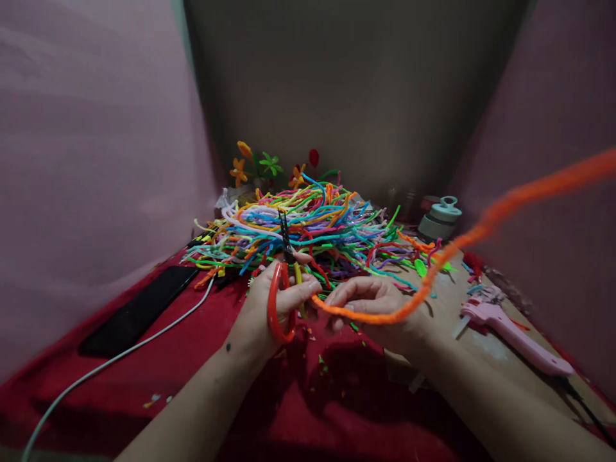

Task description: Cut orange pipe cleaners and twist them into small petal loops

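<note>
In my left hand (262, 305) are scissors (278, 308) with red handles and dark blades pointing up and away. Between its thumb and fingers the same hand also pinches the near end of a fuzzy orange stem (380, 317). A yellow-handled part (299, 277) shows beside the scissors. My right hand (373, 303) is just right of the left one, its fingers curled behind the orange stem; whether they grip it is hard to tell. The stem curves over the right wrist and runs up to the right edge of the view.
A large heap of colored fuzzy stems (308, 224) lies ahead, with fuzzy flowers (239, 172) behind. A black flat object (137, 311) and a white cable (120, 350) are left. A pink glue gun (517, 333) and a green-lidded jar (439, 219) are right.
</note>
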The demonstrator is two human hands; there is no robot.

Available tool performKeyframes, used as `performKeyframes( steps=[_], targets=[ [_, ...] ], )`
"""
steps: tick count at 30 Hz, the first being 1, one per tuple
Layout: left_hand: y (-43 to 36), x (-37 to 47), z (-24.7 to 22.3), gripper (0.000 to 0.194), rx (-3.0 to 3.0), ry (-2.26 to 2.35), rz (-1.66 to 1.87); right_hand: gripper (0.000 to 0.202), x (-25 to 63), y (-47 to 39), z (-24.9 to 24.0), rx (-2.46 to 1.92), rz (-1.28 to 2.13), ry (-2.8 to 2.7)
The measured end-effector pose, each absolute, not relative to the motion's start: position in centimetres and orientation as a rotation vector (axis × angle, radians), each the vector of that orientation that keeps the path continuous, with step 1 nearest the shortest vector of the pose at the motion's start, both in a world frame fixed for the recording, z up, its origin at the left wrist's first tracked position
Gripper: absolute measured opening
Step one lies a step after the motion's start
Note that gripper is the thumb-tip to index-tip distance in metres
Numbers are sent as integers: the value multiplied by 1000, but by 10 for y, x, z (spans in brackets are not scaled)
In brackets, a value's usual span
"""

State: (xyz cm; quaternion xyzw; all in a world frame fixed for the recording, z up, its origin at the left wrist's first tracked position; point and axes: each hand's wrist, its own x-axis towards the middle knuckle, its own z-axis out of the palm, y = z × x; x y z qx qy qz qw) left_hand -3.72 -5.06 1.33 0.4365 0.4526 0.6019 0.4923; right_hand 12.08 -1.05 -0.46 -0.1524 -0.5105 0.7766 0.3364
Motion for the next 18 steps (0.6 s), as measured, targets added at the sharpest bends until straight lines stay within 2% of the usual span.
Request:
performKeyframes(
  steps=[3, 11, 18],
  targets=[
    [-53, -35, 13, 40, 1181, 1127, 1542, 14, 122, -10, -5, -423, 2197, -1281],
    [-58, -37, 6, 34, 1489, 1227, 1698, 15, 119, -12, -9, -561, 2306, -1296],
    [-54, -37, 10, 43, 1197, 1016, 1717, 19, 119, -13, -7, -507, 2317, -1310]
  ],
)
